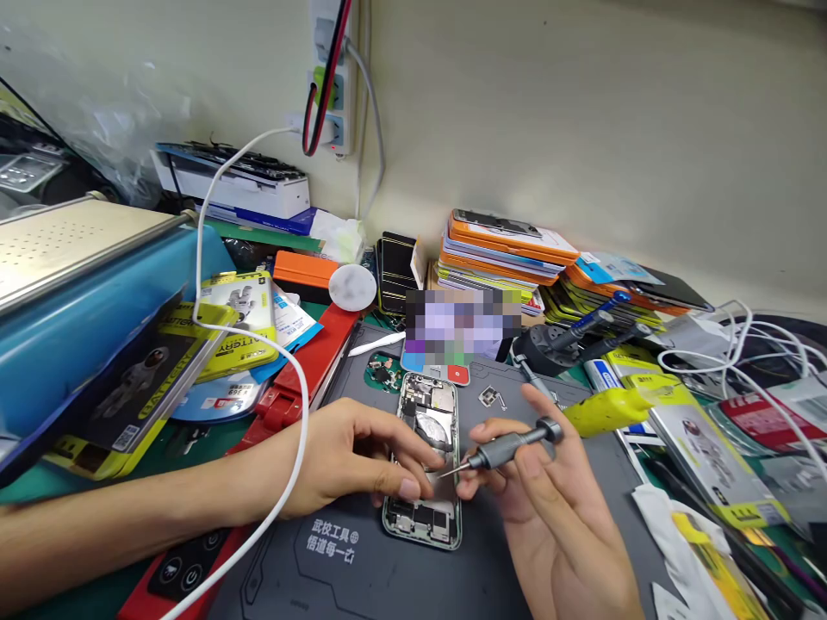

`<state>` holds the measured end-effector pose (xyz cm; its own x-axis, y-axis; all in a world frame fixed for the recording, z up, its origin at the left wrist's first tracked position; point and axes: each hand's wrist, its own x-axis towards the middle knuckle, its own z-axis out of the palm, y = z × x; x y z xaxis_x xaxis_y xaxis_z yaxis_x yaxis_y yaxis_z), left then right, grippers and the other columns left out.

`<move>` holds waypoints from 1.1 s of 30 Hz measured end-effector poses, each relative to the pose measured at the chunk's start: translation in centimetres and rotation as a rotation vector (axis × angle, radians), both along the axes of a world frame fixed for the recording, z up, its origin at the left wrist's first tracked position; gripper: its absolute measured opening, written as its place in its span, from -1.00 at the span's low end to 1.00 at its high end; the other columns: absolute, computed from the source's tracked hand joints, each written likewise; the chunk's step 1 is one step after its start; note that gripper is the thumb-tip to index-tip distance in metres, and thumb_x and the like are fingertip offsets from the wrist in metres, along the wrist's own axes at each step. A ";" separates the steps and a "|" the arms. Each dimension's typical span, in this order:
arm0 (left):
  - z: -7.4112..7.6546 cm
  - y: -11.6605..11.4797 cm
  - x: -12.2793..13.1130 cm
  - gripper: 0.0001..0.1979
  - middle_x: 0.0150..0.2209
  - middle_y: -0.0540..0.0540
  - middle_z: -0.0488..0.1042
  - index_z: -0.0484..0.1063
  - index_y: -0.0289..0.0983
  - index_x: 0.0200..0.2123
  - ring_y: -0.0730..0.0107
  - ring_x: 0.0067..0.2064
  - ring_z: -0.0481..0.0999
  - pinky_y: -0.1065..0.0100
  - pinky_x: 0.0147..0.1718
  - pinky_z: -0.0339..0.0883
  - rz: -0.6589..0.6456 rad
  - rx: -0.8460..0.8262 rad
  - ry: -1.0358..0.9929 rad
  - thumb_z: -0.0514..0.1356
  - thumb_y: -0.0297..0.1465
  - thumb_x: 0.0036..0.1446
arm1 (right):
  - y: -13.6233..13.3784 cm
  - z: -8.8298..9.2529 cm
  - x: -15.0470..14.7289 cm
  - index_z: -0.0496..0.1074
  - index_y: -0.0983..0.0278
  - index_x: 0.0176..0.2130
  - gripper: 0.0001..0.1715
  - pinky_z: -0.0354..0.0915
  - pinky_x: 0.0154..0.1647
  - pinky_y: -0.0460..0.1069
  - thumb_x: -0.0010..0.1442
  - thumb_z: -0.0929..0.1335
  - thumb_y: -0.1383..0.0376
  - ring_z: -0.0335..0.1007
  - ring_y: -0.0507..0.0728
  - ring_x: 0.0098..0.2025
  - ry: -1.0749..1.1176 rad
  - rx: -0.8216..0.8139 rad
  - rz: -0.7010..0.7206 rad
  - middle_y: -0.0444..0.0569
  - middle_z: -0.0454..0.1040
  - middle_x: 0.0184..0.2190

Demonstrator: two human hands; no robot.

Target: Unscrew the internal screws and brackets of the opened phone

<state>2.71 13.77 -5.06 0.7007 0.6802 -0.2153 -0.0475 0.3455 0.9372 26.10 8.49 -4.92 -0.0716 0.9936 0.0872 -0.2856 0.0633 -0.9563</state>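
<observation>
An opened phone (pixel 422 530) lies upright on the dark grey mat (pixel 362 585), its inner parts showing. My left hand (pixel 362 456) reaches over the phone's left side, thumb and fingers close together near its middle; what they pinch, if anything, is too small to name. Between the fingers and thumb of my right hand (pixel 549 491) is a grey screwdriver (pixel 510 448). Its thin tip points left, over the phone and close to my left fingertips. Small metal parts (pixel 492 397) lie on the mat right of the phone's top.
A white cable (pixel 303 413) hangs across my left forearm. Battery boxes (pixel 242 319) and a red device (pixel 316 353) stand at left. Behind the phone are a partly blurred screen (pixel 458 323) and stacked orange cases (pixel 504 250). A yellow bottle (pixel 600 409) and tool holder (pixel 543 349) are at right.
</observation>
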 end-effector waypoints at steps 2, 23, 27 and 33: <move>0.0 0.1 0.0 -0.74 -0.16 -0.07 0.69 0.66 -0.26 0.02 0.59 -0.31 0.55 0.59 -0.36 0.37 0.023 0.069 0.054 0.36 -0.25 0.37 | -0.1 0.2 0.0 -0.08 0.18 0.44 -0.35 0.60 -0.16 -0.07 0.61 0.32 0.17 0.52 0.06 -0.24 -0.043 0.074 -0.052 0.11 0.41 -0.02; 0.0 0.5 -0.2 -0.74 -0.30 0.00 0.60 0.49 -0.28 -0.01 0.62 -0.46 0.47 0.57 -0.53 0.18 0.060 0.093 0.144 0.09 -0.25 0.54 | -1.5 -1.2 -0.7 0.03 0.30 0.52 -0.18 0.44 0.23 -0.07 0.43 0.21 0.69 0.42 -0.02 0.08 -0.747 0.793 -0.009 0.07 0.37 0.01; 0.1 0.4 -0.3 -0.75 -0.29 0.00 0.61 0.49 -0.27 0.00 0.61 -0.45 0.47 0.56 -0.52 0.19 0.046 0.090 0.155 0.10 -0.24 0.53 | -1.6 -1.1 -0.4 0.03 0.27 0.53 -0.19 0.45 0.22 -0.08 0.44 0.22 0.66 0.41 -0.03 0.06 -0.796 0.789 -0.041 0.07 0.37 0.00; 0.1 0.4 -0.3 -0.77 -0.30 0.03 0.61 0.51 -0.27 -0.02 0.65 -0.45 0.47 0.57 -0.52 0.16 0.046 0.102 0.137 0.10 -0.28 0.54 | -1.7 -1.0 0.0 0.05 0.27 0.51 -0.24 0.38 0.28 -0.09 0.47 0.22 0.64 0.41 -0.03 0.12 -0.829 0.779 -0.010 0.04 0.38 0.06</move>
<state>2.37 14.18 -5.01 0.6372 0.7342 -0.2346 0.0697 0.2483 0.9662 26.07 6.77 -5.96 -0.3874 0.6908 0.6105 0.4201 0.7217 -0.5502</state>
